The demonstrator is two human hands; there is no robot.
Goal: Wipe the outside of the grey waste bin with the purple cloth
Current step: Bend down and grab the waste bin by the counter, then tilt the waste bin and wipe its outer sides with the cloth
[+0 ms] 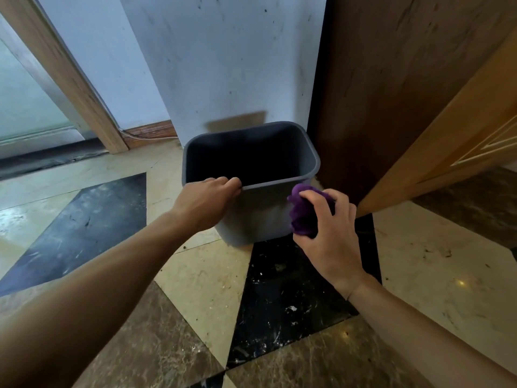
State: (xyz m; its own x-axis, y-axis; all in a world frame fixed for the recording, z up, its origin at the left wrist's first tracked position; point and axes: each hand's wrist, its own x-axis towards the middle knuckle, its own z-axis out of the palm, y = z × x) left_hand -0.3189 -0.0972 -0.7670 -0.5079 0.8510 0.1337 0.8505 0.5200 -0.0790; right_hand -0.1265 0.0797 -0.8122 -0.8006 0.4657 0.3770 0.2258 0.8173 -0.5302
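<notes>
Grey plastic waste bin with a square-ish open top, standing on the floor tiles in cream, black and brown stone. Tipped a little, with its top leaning toward the camera. Dark inside; cannot tell what is in it. Just in front of a white wall with small dark marks, and right beside a dark brown wooden panel.

Left hand on the near rim of the bin, at its left corner. Fingers curled over the edge and pressed close together, gripping the rim. Fingertips hidden inside the bin. Left arm reaching in long from the bottom left.

Right hand at the near right corner of the bin, just under the rim. Bunched-up purple cloth held in it, scrunched into a lump. Fingers bent and a bit spread over the cloth, thumb on the near side, squeezing it between them. Cloth touching the outside of the bin's front wall near the right edge.

Light orange wooden door open at the right, its lower corner near the right hand. Pale wooden door frame slanting at the left, with frosted glass beside it. Brown wooden skirting board along the bottom of the wall, left of the bin.
</notes>
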